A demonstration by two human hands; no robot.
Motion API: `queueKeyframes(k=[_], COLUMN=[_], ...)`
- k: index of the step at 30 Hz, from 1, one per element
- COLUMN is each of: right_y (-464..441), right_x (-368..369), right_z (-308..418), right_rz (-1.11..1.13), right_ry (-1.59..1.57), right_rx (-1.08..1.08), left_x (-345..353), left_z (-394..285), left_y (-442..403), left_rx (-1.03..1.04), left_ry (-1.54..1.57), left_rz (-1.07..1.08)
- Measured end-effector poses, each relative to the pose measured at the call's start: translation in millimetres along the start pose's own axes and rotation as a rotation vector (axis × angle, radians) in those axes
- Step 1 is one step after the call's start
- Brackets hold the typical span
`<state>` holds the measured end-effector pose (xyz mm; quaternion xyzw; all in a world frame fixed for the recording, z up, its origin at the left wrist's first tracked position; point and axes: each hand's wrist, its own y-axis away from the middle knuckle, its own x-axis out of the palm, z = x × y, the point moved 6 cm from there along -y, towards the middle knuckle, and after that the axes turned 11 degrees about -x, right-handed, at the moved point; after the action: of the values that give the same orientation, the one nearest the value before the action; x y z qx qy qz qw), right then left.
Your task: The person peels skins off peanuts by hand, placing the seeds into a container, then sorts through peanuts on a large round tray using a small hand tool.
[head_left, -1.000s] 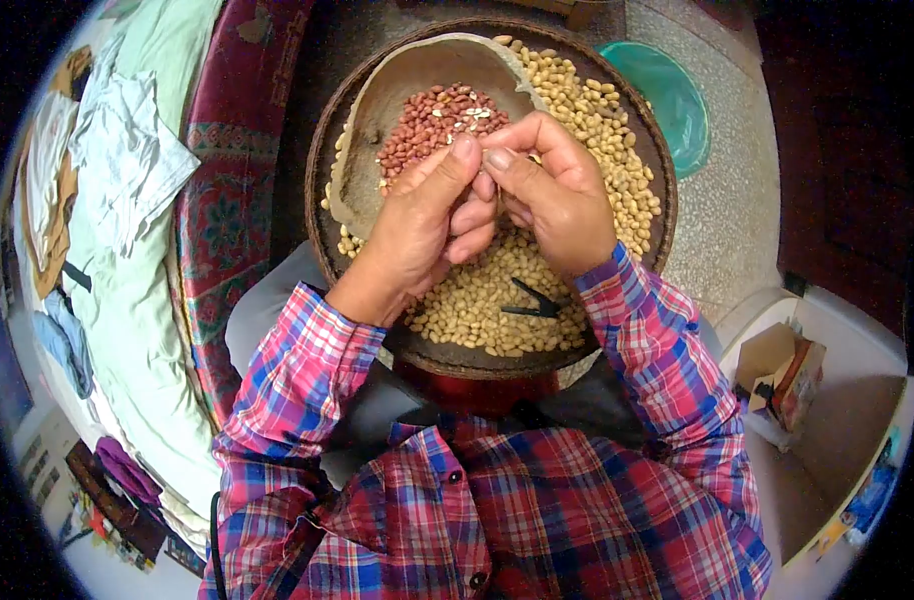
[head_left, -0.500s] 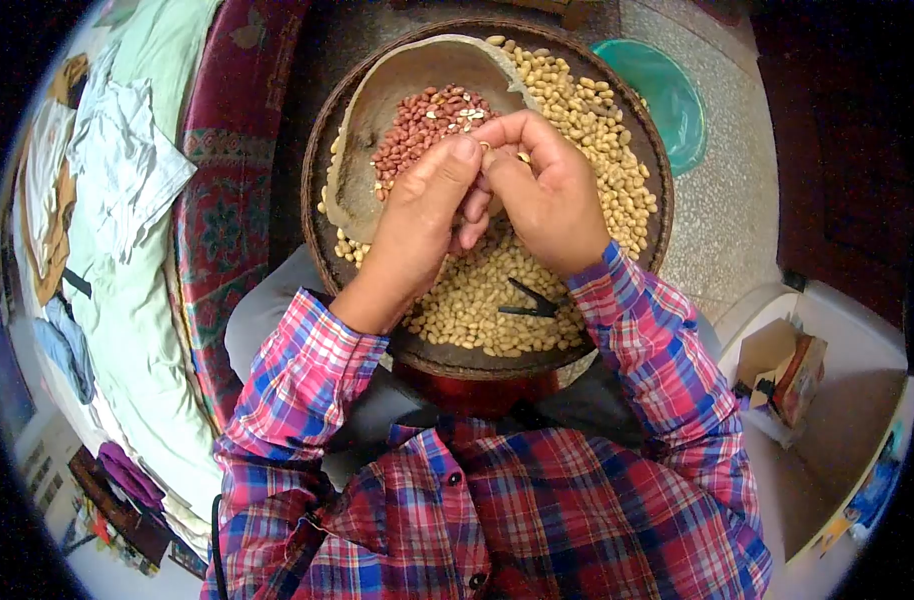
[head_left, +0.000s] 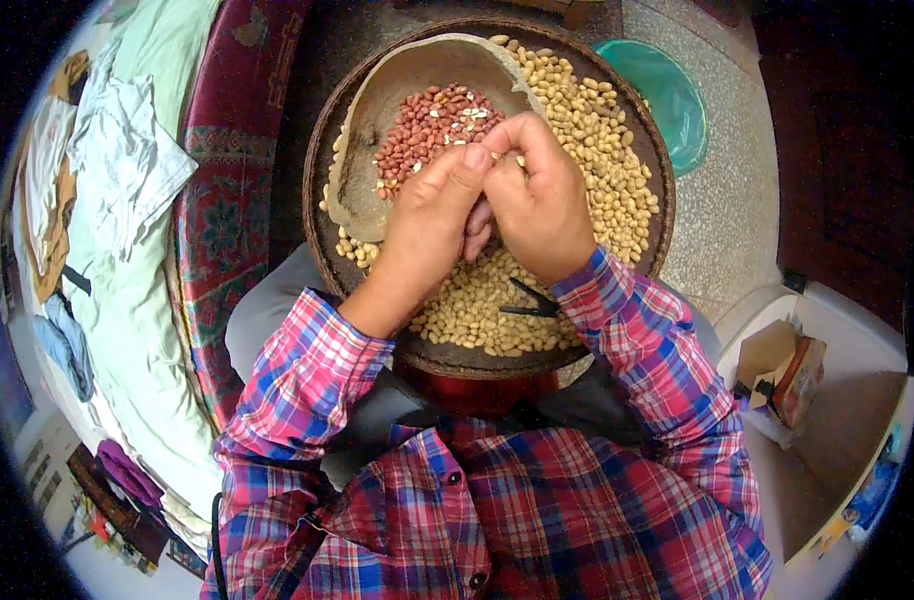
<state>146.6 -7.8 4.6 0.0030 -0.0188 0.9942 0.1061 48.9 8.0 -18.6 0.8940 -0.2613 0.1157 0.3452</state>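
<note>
My left hand (head_left: 429, 222) and my right hand (head_left: 545, 205) meet over a round, dark-rimmed tray (head_left: 314, 190). Both are closed, thumbs and forefingers pinched together around a peanut that the fingers mostly cover. Just beyond them, a tan, scoop-like bowl (head_left: 362, 110) rests in the tray and holds red-skinned peanut kernels (head_left: 422, 125) with a few pale bits. Unshelled peanuts (head_left: 617, 180) lie along the tray's right side and below my hands. On the nearer peanuts sits a black V-shaped tool (head_left: 533, 298), partly beside my right wrist.
Past the tray's far right edge stands a green plastic bin (head_left: 682, 115). To the left is a bed with a pale green sheet (head_left: 127, 300) and clothes on it. A white open box (head_left: 837, 400) with a carton inside stands at the right.
My hands have drawn closer together, the right moving slightly left and down. The pale bit that showed between the fingertips is now hidden. The tray and tool look the same.
</note>
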Motion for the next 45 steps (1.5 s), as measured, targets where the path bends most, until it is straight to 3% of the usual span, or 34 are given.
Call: queueKeyframes(k=[3,5,7,15,26,29,31,33,35,42,45], right_y=[1,1,0,-2,-2,-2,-4,-4,-3,-1,-1], right_x=[-2,2,2,4,-3,-8,-11,-12,-11,-7,-7], right_z=[-1,-3,-6,-6,-15,-24,-26,-26,-24,-24,-17], right_rz=[-0.018,0.039,0.049,0.105,0.064,-0.068,-0.054,-0.036,0.035,0.069,-0.030], right_ry=[0.015,-0.227,-0.275,-0.366,-0.637,-0.848,-0.944,-1.041,-1.105,-1.146,-0.960], right_rx=[0.028,0.143,0.132,0.127,0.337,0.417,0.412,0.408,0.404,0.376,0.343], left_x=[3,0,-3,-4,-1,-1,-10,-21,-23,-24,-20], left_z=[-1,-3,2,-4,-5,-11,-28,-32,-44,-45,-49], left_y=[0,-1,-2,-1,0,-1,-1,-5,-2,0,3], left_rx=[-0.032,-0.040,-0.152,-0.157,-0.195,-0.128,0.084,0.117,0.345,0.444,0.454], left_ry=[0.056,0.089,0.208,0.184,0.202,0.164,-0.168,-0.268,-0.550,-0.762,-0.778], left_rz=[0.021,0.031,0.089,0.077,0.210,0.167,-0.036,-0.088,-0.224,-0.312,-0.316])
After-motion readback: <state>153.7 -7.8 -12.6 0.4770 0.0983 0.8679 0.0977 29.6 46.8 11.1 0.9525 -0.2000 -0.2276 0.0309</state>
